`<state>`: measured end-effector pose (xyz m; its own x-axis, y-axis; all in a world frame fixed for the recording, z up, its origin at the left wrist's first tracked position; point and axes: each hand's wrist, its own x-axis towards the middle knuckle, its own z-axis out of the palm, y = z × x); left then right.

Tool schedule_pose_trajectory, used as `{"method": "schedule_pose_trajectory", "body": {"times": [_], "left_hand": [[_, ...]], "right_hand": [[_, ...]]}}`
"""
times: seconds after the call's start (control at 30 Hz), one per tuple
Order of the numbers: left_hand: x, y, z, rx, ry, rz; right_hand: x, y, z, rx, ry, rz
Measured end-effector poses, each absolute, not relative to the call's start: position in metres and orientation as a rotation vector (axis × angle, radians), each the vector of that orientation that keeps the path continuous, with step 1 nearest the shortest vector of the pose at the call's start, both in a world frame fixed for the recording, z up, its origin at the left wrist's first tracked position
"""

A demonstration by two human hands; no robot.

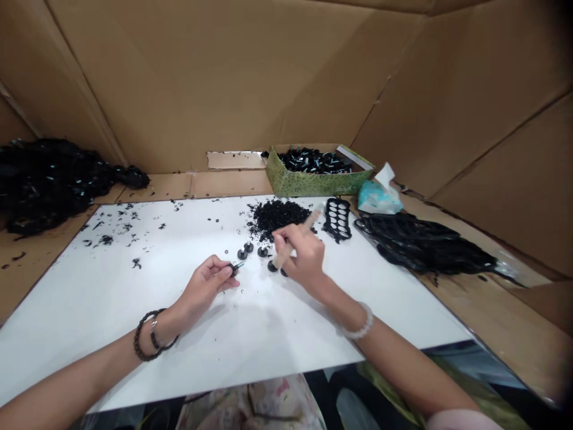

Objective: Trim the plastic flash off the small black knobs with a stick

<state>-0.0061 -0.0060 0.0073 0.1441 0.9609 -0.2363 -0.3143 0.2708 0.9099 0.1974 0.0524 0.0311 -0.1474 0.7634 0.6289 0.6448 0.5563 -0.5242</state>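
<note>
My left hand pinches a small black knob-like part with a thin metal pin pointing right. Above the board, my right hand is closed round a pale beige stick, slightly blurred, its lower end near the black discs. Between the hands, several black discs with upright pins, such as this pinned disc, stand on the white board. One disc is partly covered by my right hand. Just beyond lies a heap of tiny black rings or clips.
A green box full of black pinned parts stands at the back. To its right are a tissue pack, a black holed frame and stacked black frames. Black scraps and a black bundle lie left. Cardboard walls surround the board.
</note>
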Motion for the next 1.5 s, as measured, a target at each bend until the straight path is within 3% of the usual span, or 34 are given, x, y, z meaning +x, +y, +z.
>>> {"method": "schedule_pose_trajectory", "body": {"times": [0.13, 0.4, 0.67, 0.97, 1.13, 1.5], "left_hand": [[-0.007, -0.005, 0.007, 0.818, 0.994, 1.072], [-0.007, -0.002, 0.006, 0.775, 0.955, 1.048], [-0.007, -0.004, 0.007, 0.907, 0.881, 0.964], [-0.006, -0.01, 0.008, 1.101, 0.896, 0.985], [-0.008, -0.009, 0.004, 1.18, 0.927, 0.946], [-0.004, -0.005, 0.01, 0.867, 0.878, 1.027]], "right_hand": [[0.218, 0.074, 0.042, -1.505, -2.024, -0.263], [0.194, 0.043, 0.031, -0.668, -2.116, -0.151], [0.181, 0.035, 0.019, -0.538, -2.352, -0.226], [0.177, 0.034, 0.012, -0.696, -2.232, 0.353], [0.177, 0.029, 0.01, -0.776, -2.16, 0.47], [0.179, 0.01, 0.016, -0.223, -2.005, -0.071]]}}
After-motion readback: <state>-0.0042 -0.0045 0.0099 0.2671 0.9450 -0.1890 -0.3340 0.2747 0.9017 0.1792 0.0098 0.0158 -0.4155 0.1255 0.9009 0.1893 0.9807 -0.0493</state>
